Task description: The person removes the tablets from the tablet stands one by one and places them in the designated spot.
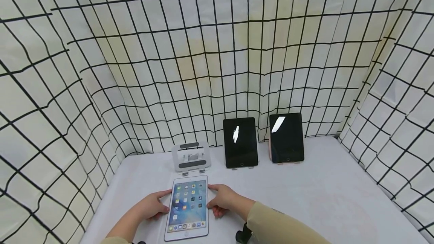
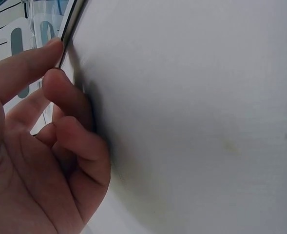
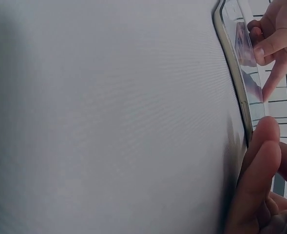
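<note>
A white tablet [image 1: 188, 208] with its home screen lit lies face up at the front of the table, between both hands. My left hand [image 1: 150, 206] grips its left edge, and in the left wrist view the fingertips [image 2: 56, 48] meet the tablet's thin rim while other fingers curl below. At the opposite edge, my right hand [image 1: 224, 200] holds the tablet with its index finger higher up and thumb lower. The right wrist view shows the tablet's side edge [image 3: 236, 73] close over the cloth. Just beyond the tablet stands a pale tablet stand [image 1: 191, 164] with grey pads.
Two dark-screened tablets stand upright at the back: one in the middle [image 1: 240, 143], another to its right [image 1: 287, 138]. White cloth covers the table [image 1: 305, 199]. White walls with a black grid [image 1: 217, 63] close in the back and sides.
</note>
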Demonstrator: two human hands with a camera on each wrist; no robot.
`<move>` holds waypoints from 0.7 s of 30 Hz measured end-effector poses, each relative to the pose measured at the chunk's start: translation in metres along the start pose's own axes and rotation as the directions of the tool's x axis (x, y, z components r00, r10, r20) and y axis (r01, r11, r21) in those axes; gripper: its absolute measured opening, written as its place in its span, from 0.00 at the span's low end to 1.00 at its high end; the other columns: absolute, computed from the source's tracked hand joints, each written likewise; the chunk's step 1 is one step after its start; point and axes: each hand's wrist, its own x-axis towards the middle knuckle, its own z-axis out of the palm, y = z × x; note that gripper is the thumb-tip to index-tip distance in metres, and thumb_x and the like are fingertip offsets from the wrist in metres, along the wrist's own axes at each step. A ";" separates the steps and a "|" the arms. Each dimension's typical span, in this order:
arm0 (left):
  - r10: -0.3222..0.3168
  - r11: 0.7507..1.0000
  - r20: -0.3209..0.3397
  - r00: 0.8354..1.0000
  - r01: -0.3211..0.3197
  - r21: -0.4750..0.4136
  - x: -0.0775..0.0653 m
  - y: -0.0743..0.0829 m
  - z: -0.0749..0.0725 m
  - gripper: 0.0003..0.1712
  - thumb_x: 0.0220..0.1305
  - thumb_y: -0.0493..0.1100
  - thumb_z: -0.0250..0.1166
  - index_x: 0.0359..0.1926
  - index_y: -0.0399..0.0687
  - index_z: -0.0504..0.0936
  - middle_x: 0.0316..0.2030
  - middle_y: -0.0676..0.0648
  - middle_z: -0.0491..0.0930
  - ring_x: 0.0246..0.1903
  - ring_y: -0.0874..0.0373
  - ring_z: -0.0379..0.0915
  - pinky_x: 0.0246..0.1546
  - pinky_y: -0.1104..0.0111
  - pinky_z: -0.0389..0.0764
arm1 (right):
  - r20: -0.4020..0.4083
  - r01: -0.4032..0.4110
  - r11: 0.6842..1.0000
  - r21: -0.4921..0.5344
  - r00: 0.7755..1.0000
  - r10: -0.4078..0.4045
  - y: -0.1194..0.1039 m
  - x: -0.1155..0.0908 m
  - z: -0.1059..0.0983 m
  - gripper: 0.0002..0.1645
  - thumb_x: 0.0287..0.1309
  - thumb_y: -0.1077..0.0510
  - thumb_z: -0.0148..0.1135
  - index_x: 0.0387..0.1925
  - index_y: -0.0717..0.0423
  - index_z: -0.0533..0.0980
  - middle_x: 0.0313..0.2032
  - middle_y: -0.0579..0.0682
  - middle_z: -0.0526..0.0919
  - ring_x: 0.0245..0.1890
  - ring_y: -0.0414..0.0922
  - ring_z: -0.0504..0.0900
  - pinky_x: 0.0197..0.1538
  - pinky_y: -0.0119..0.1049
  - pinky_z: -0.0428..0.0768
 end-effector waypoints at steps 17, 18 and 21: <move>-0.073 0.992 -0.066 0.995 0.066 -0.105 0.002 -0.006 0.007 0.33 0.63 0.44 0.66 0.67 0.39 0.71 0.29 0.47 0.78 0.22 0.56 0.73 0.24 0.67 0.72 | -0.090 0.077 0.995 -0.061 0.993 -0.082 0.004 -0.008 -0.008 0.34 0.53 0.59 0.74 0.64 0.45 0.75 0.19 0.51 0.80 0.12 0.41 0.74 0.18 0.29 0.74; -0.075 0.991 -0.072 0.995 0.067 -0.114 0.002 -0.007 0.007 0.32 0.64 0.45 0.65 0.67 0.39 0.71 0.29 0.47 0.79 0.23 0.56 0.73 0.24 0.67 0.72 | -0.097 0.081 0.994 -0.071 0.991 -0.088 0.004 -0.010 -0.010 0.34 0.54 0.58 0.74 0.63 0.45 0.76 0.20 0.50 0.80 0.12 0.42 0.75 0.19 0.30 0.75; -0.074 0.988 -0.098 0.992 0.060 -0.141 0.002 -0.007 0.008 0.31 0.66 0.46 0.64 0.67 0.39 0.71 0.30 0.47 0.79 0.22 0.55 0.73 0.24 0.67 0.72 | -0.113 0.091 0.992 -0.084 0.988 -0.101 0.005 -0.013 -0.015 0.33 0.54 0.57 0.74 0.63 0.46 0.76 0.23 0.51 0.81 0.14 0.43 0.77 0.21 0.31 0.76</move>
